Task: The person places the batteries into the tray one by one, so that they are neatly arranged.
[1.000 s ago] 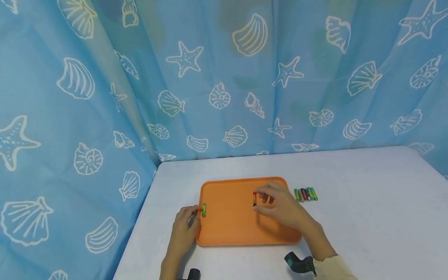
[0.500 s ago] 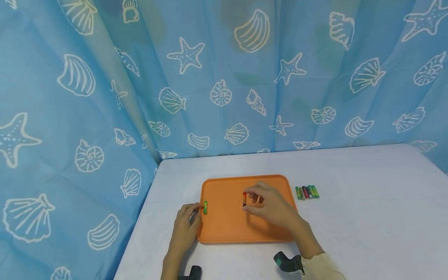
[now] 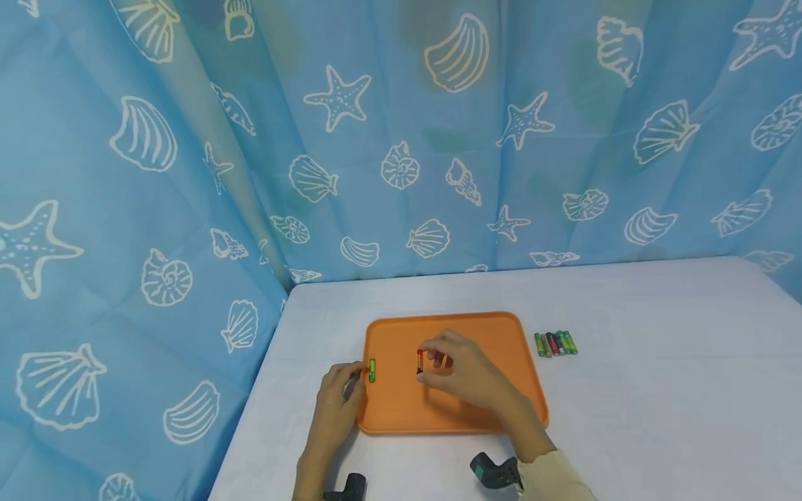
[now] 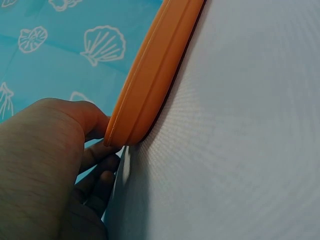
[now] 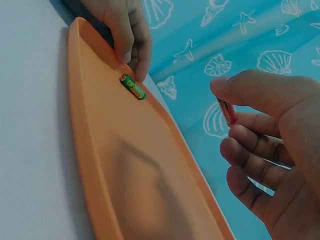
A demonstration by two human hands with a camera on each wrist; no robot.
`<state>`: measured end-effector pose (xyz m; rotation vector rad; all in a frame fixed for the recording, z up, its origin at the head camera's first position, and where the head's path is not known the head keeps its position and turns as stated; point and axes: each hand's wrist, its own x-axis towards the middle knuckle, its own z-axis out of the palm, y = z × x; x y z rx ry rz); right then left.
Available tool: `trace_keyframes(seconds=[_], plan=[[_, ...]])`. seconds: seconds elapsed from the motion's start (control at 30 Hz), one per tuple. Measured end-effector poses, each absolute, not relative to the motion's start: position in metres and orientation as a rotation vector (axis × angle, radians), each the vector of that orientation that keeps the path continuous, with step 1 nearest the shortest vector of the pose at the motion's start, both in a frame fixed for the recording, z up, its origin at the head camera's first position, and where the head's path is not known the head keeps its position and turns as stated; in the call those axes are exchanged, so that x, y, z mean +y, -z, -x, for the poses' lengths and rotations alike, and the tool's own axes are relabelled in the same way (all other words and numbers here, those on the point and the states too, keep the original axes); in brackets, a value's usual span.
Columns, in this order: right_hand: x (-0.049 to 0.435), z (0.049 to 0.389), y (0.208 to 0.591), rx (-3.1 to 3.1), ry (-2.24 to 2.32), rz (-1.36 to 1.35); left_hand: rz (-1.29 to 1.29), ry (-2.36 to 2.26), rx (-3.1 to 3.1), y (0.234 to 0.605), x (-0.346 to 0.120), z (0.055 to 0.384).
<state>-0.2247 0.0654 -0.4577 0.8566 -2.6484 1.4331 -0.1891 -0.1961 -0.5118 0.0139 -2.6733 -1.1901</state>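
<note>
Now the right hand [image 3: 465, 370], pinching the red-and-black battery [image 3: 420, 362], is further left above the tray [image 3: 401, 410], closer to the green battery [image 3: 372, 370], while the left hand [image 3: 337, 402] touches the tray, whether gripping I cannot tell.

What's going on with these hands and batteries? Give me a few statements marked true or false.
1. The right hand holds a red-and-black battery. True.
2. The left hand lifts another battery. False: it rests at the rim of the orange tray.
3. A green battery lies in the tray. True.
4. Every battery is in the tray. False: a row of batteries lies on the white table.
5. The blue cloth shows starfish. True.
</note>
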Motion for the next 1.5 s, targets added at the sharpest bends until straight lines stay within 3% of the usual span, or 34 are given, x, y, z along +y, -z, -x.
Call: trace_keyframes(seconds=[1.5], plan=[[-0.007, 0.247, 0.507, -2.754, -1.295, -0.824, -0.022, 1.182, -2.699, 0.51, -0.197, 0.191]])
